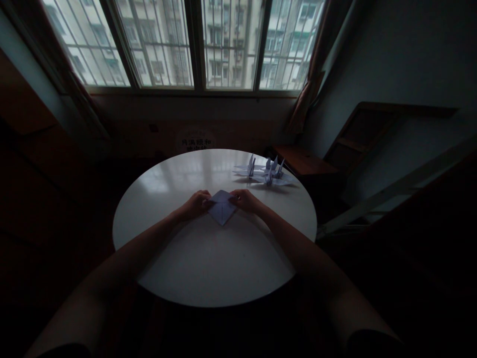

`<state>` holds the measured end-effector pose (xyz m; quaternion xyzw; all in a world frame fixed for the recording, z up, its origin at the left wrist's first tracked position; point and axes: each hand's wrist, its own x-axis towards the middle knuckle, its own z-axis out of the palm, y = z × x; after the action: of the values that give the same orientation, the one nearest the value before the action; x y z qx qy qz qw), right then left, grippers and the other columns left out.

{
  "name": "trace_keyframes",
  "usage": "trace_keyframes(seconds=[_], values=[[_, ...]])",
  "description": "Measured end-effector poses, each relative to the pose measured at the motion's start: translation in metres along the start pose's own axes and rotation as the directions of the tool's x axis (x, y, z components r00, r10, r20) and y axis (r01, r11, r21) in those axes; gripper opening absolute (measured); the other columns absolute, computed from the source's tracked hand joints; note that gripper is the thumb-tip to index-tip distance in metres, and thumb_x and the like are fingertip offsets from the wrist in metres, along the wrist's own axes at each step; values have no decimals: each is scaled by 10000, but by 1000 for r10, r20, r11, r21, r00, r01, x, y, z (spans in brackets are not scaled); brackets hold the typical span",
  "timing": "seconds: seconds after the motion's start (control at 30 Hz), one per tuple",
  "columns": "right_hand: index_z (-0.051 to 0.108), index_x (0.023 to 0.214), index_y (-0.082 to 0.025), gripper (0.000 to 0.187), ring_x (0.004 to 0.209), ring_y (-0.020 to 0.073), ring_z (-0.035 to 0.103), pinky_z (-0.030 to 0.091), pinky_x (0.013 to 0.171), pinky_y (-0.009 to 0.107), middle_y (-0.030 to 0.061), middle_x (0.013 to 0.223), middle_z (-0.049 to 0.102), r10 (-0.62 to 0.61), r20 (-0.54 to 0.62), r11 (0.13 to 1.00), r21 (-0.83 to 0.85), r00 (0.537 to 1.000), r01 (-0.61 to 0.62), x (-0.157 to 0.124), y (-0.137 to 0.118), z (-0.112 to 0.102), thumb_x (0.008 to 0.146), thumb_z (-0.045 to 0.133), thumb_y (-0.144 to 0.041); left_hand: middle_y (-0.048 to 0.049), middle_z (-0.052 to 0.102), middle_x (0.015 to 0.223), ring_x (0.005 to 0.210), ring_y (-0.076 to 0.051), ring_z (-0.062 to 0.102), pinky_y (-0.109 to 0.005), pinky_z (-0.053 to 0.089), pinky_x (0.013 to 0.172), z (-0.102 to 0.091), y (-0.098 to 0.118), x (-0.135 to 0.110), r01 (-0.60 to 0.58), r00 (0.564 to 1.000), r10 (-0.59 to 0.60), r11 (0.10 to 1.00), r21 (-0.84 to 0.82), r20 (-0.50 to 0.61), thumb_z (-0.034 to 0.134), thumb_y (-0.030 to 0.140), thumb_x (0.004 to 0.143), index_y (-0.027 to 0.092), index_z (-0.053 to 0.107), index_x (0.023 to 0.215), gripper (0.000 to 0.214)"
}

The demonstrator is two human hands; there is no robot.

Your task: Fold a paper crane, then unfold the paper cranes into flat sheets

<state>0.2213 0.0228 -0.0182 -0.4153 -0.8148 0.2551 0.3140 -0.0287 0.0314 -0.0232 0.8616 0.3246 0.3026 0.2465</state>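
Note:
A folded sheet of pale paper (222, 211), shaped like a diamond with a crease down its lower half, is held just over the middle of the round white table. At its left corner, my left hand (197, 204) pinches the paper between thumb and fingers. My right hand (246, 201) grips the opposite corner in the same way. Both hands are closed, and the paper spans the gap between them. Beyond my right hand, several folded paper cranes (269, 180) stand grouped on the table with their wings spread.
The round white table (208, 278) has its near edge close to my body. A low wooden cabinet (305, 161) stands behind it on the right, beside a slanted wooden frame (357, 129). Barred windows (197, 44) and a tied curtain (305, 107) are at the back.

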Motion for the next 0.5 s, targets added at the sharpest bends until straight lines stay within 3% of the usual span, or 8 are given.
trace_keyframes(seconds=[0.13, 0.27, 0.5], values=[[678, 725, -110, 213, 663, 124, 553, 398, 599, 196, 17, 705, 631, -58, 43, 998, 37, 997, 57, -1, -1, 0, 801, 567, -274, -18, 566, 649, 616, -129, 534, -232, 429, 577, 2, -2, 1, 170, 985, -155, 939, -299, 75, 663, 594, 731, 116, 642, 640, 487], [643, 688, -116, 253, 674, 125, 548, 407, 622, 207, 24, 740, 616, -102, 75, 994, 45, 992, 99, -2, -3, -1, 813, 564, -321, -2, 554, 633, 610, -126, 530, -228, 425, 563, 4, 2, 0, 264, 964, -246, 869, -419, 97, 728, 604, 653, 115, 628, 663, 498], [674, 1035, -141, 380, 803, 161, 602, 462, 734, 247, 23, 904, 688, -103, 87, 970, 231, 991, 80, -4, -9, 0, 826, 612, -451, 3, 552, 628, 597, -122, 530, -218, 400, 540, 4, 8, -2, 264, 964, -244, 835, -482, 106, 757, 534, 663, 103, 615, 649, 455]])
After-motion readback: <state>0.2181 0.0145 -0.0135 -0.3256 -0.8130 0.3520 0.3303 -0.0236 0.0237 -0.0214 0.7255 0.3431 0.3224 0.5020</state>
